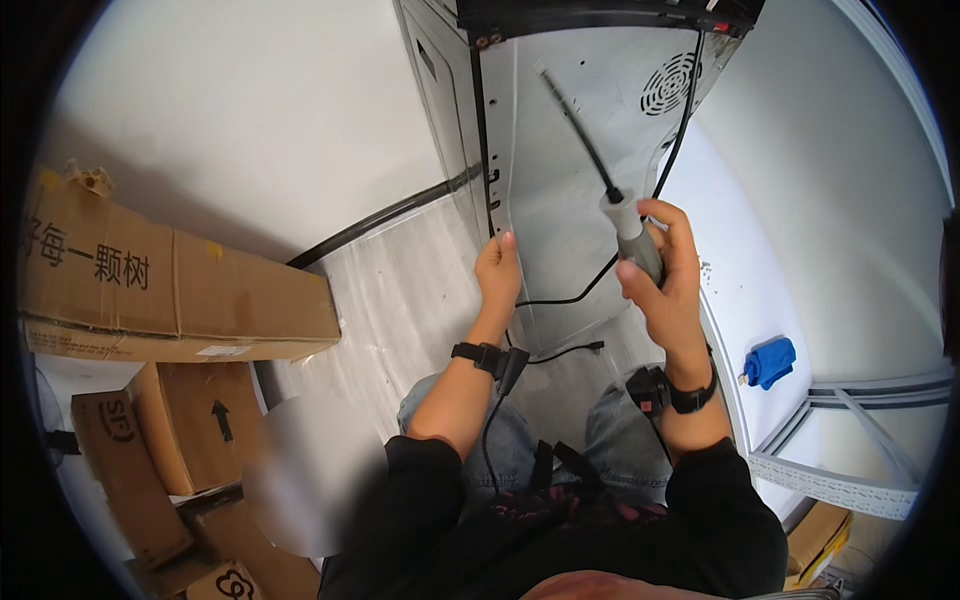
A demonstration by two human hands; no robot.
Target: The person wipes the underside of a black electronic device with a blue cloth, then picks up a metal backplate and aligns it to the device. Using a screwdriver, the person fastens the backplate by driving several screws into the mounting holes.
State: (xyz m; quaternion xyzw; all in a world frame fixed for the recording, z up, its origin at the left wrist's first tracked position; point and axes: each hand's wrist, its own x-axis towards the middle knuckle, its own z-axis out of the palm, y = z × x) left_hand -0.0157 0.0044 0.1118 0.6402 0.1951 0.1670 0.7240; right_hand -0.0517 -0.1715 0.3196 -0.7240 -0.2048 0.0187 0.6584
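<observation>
Nearest the lens, dark sleeves and jean-clad knees are being seen at the lower edge, with a black strap worn on each wrist. Above them, a grey-handled screwdriver (pixel 632 232) is being gripped in the right hand (pixel 668 290), its fingers clamped round the handle, and its long dark shaft is being angled up and leftward across the grey metal back panel (pixel 560 150) of an upright appliance. The tip appears to be lying on or just off the panel; which cannot be told. The panel's left edge is being steadied by the left hand (pixel 498 275), its fingers held together and flat against the metal, holding nothing.

A black cable (pixel 672 150) is hanging just beside the shaft, below a round vent grille (pixel 668 84). If the tool is being driven at this slant, the tip is likely to skid and scratch the panel or nick the cable. The bare sheet edge under the left fingertips may also be cutting skin if the panel shifts.

Well apart, cardboard boxes (pixel 170 290) are lying at the left and a blue object (pixel 768 362) at the right.
</observation>
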